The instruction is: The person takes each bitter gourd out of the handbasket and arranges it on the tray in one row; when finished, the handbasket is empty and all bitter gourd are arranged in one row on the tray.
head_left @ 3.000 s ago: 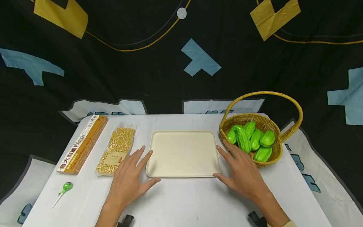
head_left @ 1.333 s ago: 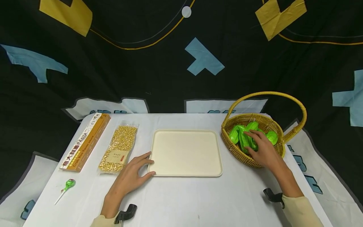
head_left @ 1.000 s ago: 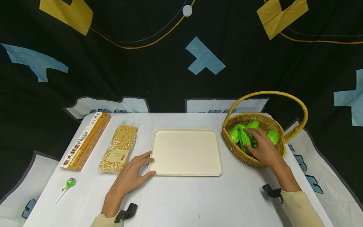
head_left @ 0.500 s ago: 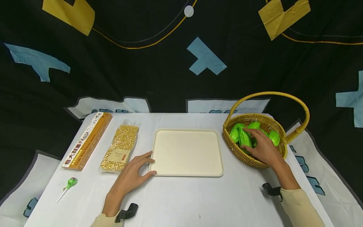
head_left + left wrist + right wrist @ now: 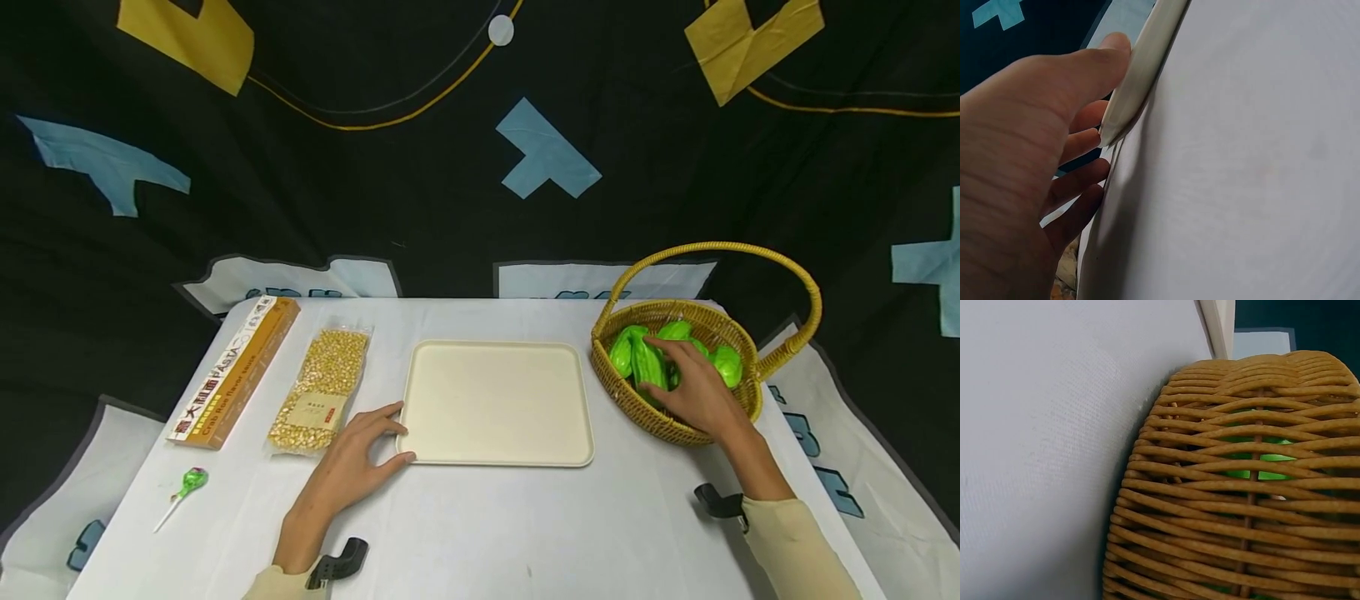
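Note:
My left hand (image 5: 351, 467) touches the near left corner of a cream rectangular tray (image 5: 498, 404). In the left wrist view the thumb lies along the tray's rim (image 5: 1141, 75), with relaxed fingers beside it. My right hand (image 5: 693, 392) reaches into a wicker basket (image 5: 626, 398) at the right. Its thumb and fingertips rest bent against bright green ridged vegetables (image 5: 647, 364), and the hand covers part of the pile. Whether it grips one cannot be made out. The right wrist view has only the basket's woven side (image 5: 1241, 487), with green showing through gaps.
A bag of corn kernels (image 5: 322, 387) lies left of the tray, just beyond my left hand. Farther left are an orange pasta box (image 5: 236, 371) and a green lollipop (image 5: 187, 487). The basket's tall handle (image 5: 720, 247) arches up near the white table's right edge.
My right hand has moved from beside the tray into the basket, and the vegetables shifted slightly. My left hand has settled on the tray's corner. Over the last second both hands stay nearly still.

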Demonstrator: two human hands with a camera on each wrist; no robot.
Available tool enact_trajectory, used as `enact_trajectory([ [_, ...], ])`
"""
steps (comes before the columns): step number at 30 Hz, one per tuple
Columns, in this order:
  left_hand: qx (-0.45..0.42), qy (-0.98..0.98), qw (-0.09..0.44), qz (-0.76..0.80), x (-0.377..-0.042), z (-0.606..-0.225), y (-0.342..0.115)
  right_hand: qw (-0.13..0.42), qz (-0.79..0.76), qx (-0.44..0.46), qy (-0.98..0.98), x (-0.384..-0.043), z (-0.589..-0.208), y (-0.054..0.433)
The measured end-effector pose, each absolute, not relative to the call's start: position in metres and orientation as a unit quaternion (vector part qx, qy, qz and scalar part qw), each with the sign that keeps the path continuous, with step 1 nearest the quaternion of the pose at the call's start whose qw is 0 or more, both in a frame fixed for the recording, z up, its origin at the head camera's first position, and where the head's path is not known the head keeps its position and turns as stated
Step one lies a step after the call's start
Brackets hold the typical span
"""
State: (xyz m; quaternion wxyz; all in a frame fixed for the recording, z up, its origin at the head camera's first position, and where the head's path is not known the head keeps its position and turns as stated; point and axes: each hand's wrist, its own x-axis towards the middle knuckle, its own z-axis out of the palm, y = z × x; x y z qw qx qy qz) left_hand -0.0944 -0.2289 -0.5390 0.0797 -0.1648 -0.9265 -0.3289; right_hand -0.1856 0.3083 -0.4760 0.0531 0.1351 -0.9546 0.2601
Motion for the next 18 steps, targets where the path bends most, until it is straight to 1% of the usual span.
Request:
enact_trajectory([
  [6, -0.157, -0.928, 0.082, -0.328, -0.0921, -0.5386, -0.2257, 0.063, 0.263, 0.137, -0.953, -0.1862, -0.4774, 0.3064],
  [13, -0.145, -0.931, 0.065, -0.328, -0.0915, -0.5367, -0.2257, 0.069, 0.271, 0.138, -0.95, -0.1873, -0.4764, 0.3058],
  [18, -0.141, -0.933, 0.058, -0.325, -0.0912, -0.5366, -0.227, 0.089, 0.279, 0.141, -0.946, -0.186, -0.475, 0.3059],
])
